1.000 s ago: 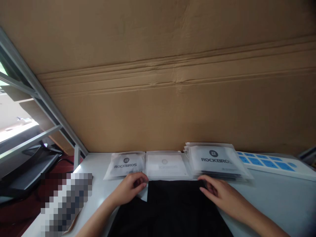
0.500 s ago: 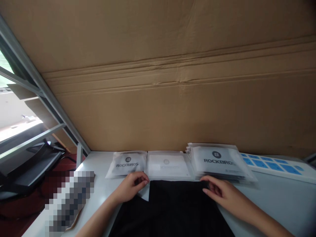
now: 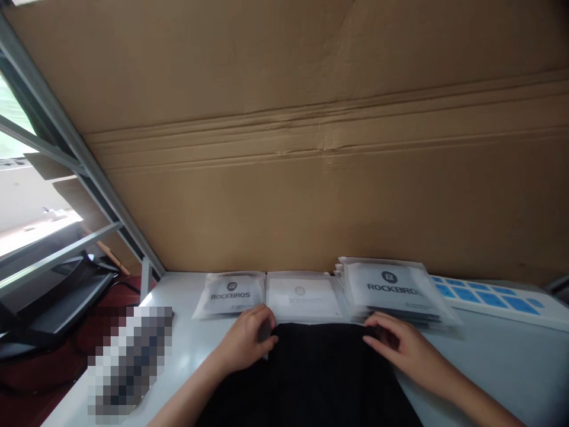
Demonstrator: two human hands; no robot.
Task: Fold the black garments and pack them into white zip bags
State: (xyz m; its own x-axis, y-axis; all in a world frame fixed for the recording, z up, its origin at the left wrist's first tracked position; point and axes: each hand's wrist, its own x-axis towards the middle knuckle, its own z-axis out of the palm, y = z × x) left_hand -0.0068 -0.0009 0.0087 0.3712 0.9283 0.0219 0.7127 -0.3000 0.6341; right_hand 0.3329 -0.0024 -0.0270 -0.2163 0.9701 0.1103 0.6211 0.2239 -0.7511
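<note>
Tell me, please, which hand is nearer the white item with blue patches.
Right. The right hand, at the black cloth's right corner, is left of the white item; the left hand, at the left corner, is farther left.

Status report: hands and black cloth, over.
Left hand, right hand at far corners of black cloth; grip unclear. Cloth spread between them. ROCKBROS bags just beyond far edge.

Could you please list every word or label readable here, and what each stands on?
"ROCKBROS": left bag, under a round logo.
"ROCKBRO": right stack's top bag, same logo; ending unclear.
Middle bag: lettering too faint.
Small print on the left and right bags: too small.
Black cloth: no visible text.
</note>
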